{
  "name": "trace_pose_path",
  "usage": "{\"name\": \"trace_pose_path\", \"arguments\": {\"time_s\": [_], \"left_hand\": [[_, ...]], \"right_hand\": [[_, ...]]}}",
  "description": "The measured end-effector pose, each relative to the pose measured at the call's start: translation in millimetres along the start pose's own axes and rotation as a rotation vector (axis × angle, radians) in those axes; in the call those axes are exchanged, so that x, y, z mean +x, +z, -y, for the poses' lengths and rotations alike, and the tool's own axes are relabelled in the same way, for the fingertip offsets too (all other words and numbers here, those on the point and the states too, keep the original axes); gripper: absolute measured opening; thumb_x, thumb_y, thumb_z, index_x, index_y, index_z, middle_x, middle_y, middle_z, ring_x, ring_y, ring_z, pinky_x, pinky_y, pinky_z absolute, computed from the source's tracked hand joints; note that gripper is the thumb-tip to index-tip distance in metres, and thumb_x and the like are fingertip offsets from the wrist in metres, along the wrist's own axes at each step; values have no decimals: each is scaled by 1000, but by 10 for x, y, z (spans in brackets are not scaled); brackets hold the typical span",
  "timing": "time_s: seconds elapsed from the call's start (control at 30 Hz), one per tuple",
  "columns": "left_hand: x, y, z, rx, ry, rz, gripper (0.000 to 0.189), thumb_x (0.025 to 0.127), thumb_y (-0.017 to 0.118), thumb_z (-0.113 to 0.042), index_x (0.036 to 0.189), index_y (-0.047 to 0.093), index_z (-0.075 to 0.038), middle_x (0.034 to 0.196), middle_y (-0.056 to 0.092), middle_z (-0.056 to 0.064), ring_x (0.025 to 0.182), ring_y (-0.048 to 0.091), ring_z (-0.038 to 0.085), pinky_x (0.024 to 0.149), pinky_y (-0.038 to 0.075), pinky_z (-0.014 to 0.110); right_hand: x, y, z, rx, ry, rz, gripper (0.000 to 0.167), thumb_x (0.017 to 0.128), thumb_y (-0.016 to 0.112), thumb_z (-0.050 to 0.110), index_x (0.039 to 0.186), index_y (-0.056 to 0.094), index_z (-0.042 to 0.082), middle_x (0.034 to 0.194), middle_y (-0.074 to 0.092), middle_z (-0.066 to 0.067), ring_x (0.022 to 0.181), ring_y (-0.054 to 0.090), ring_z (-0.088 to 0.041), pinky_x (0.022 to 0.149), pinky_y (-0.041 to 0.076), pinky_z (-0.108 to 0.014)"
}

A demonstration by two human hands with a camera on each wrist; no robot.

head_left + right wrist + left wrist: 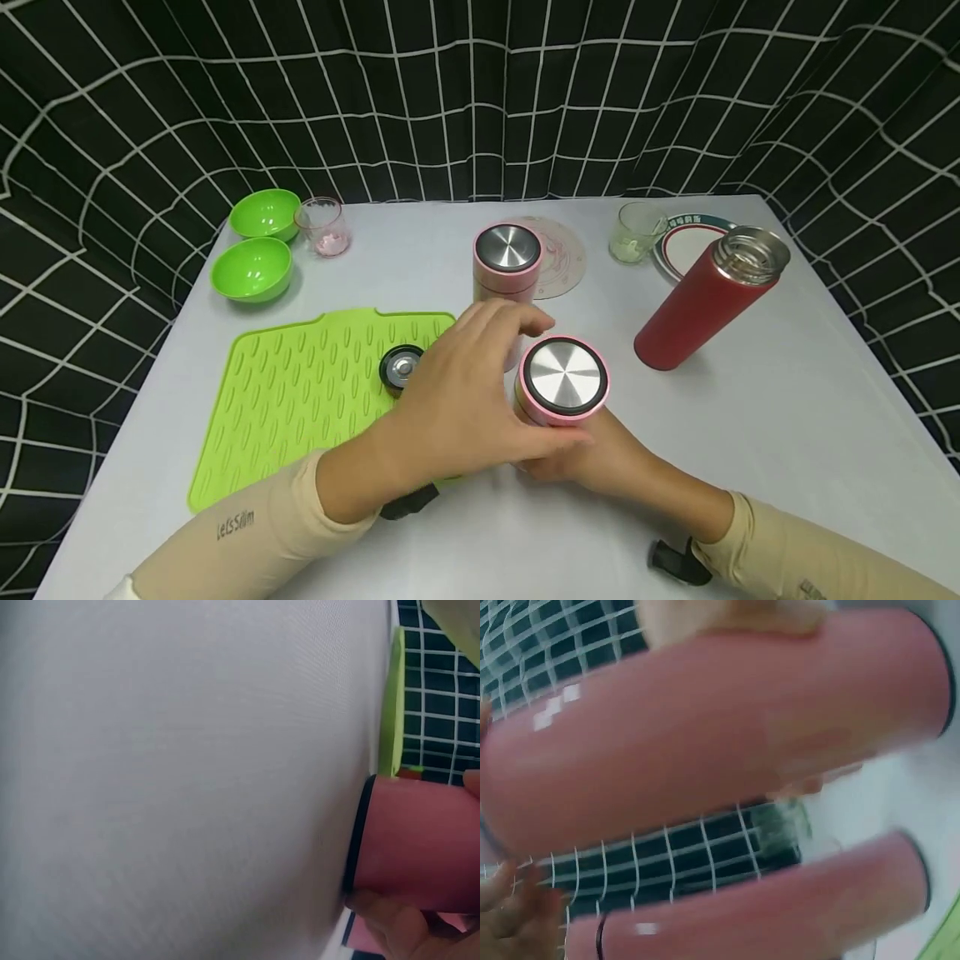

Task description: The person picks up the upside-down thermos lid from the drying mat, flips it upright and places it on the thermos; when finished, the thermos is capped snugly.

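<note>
Two hands are engaged on one item, the near pink flask (705,742), located at the centre of the white table (787,417), to the right of the green mat (300,400). The right hand (596,467) grips the lower body, fingers bent round it close to the base. The left hand (465,392) is spread in a wide curve about the upper part, thumb in front and fingers behind; whether it bears on the flask cannot be determined. Step in hand, as judged: the right steadies the flask while the left attends to its upper end, where the steel-topped lid (565,377) is fitted. The next move, in this assessment, calls for a firm right hold and an even left grasp, without tipping toward the far pink flask (506,283). Containers: both pink flasks are lidded, contents concealed. One red flask (697,304), at right, has an uncovered mouth; its contents cannot be seen. A dark-rimmed cap (400,365) lies on the mat, partly hidden by the left hand. The rear green bowl (266,214) and front green bowl (252,271) show only inner walls. No contents could be confirmed in the pink-tinted glass (321,218) or the green-tinted glass (636,221), the latter beside a patterned plate (697,220).
</note>
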State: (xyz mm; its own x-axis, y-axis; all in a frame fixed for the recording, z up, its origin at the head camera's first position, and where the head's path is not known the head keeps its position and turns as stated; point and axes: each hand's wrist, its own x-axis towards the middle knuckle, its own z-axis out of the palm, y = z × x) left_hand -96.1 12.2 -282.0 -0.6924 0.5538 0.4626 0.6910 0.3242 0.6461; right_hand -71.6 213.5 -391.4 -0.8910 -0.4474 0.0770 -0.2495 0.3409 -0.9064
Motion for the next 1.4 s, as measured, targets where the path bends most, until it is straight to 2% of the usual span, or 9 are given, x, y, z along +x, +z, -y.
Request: {"name": "trace_pose_path", "arguments": {"time_s": [0.1,0.3,0.37,0.53,0.77,0.87,1.07,1.3,1.4], "left_hand": [[-36,48,-57,68,-10,-113,71,62,90,-48,117,63,-13,109,62,-8,101,53,5,84,45,22],[19,-53,103,-392,-140,133,71,68,90,-21,132,61,-19,121,62,-12,112,55,8,93,47,31],[22,-68,107,-342,-108,154,74,69,90,-25,135,57,-16,125,59,-11,114,52,9,94,45,29],[-8,-7,-4,-68,-49,-18,76,62,91,-46,124,59,-15,117,58,-11,104,50,5,85,46,25],[74,-66,308,-477,-63,168,77,61,94,-11,132,63,-13,120,63,-10,109,56,10,91,47,32],[53,-77,345,-388,-11,181,80,64,93,-20,135,58,-12,123,58,-11,109,50,10,87,47,33],[-38,-21,169,-164,-16,36,82,57,94,-43,123,56,-15,118,55,-11,105,50,6,86,48,29],[55,-10,336,-603,-80,202,74,64,91,-5,132,60,-7,122,65,-5,119,57,12,103,42,34],[42,2,350,-578,-58,228,77,66,90,-8,135,57,-7,127,62,-5,122,54,12,104,41,35]], "right_hand": [[-4,2,9,-11,16,-4,64,67,88,10,120,54,12,111,60,3,100,58,-17,84,50,-33],[23,5,15,50,17,1,52,66,88,7,108,60,19,103,62,2,92,59,-18,80,50,-31],[14,-2,10,27,5,4,52,66,87,6,108,61,18,102,62,3,93,59,-17,81,50,-31],[29,-14,15,-7,-4,13,55,67,88,10,113,59,15,107,62,4,98,58,-17,83,50,-32],[80,-2,25,48,1,20,57,65,90,10,112,59,18,107,62,3,97,58,-18,84,49,-30],[89,16,23,63,-22,36,55,65,89,7,110,59,18,105,62,4,96,58,-18,84,49,-31],[86,11,43,9,-42,33,47,67,88,9,104,60,20,100,62,6,92,58,-16,81,50,-32],[50,-18,37,-2,-6,3,50,65,90,13,104,61,22,101,62,6,93,59,-16,82,49,-31],[29,4,15,-13,-32,5,48,66,90,11,103,61,20,98,62,6,90,59,-15,80,50,-30]]}}
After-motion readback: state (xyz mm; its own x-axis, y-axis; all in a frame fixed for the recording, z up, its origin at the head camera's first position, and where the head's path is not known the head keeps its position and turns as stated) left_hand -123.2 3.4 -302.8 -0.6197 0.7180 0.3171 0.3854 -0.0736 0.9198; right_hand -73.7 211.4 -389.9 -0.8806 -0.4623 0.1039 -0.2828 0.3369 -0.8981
